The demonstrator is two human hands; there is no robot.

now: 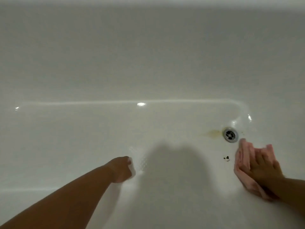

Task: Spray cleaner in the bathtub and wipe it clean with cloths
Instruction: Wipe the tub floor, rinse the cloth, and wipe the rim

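Head view, looking down on the floor of the bathtub (82, 138).

1. Right hand (264, 169): lies flat on the pink cloth (244, 159), fingers straight and slightly apart, pressing it to the tub floor rather than gripping it.
2. Pink cloth: folded, with its long axis running from the near right up towards the far left. Its far tip sits just beside the drain (230, 134) and appears not to touch it.
3. Left hand (121, 168): fingers curled round a white pad (132, 168), which is held against the floor. Whether the pad is a cloth or a sponge cannot be told.
4. Remaining marks: a yellow stain (214, 133) touches the drain's left side, and dark specks (226, 158) lie just left of the pink cloth.
5. Governing relation: both marks lie ahead and to the left of the right fingertips, roughly along the cloth's own long axis. The right hand is near them, while the left hand is well apart from them.
6. Judgement: the next stroke probably belongs to the right hand, a push forward and leftward that carries the cloth over the specks and on to the stain.
7. No spray bottle is in view.
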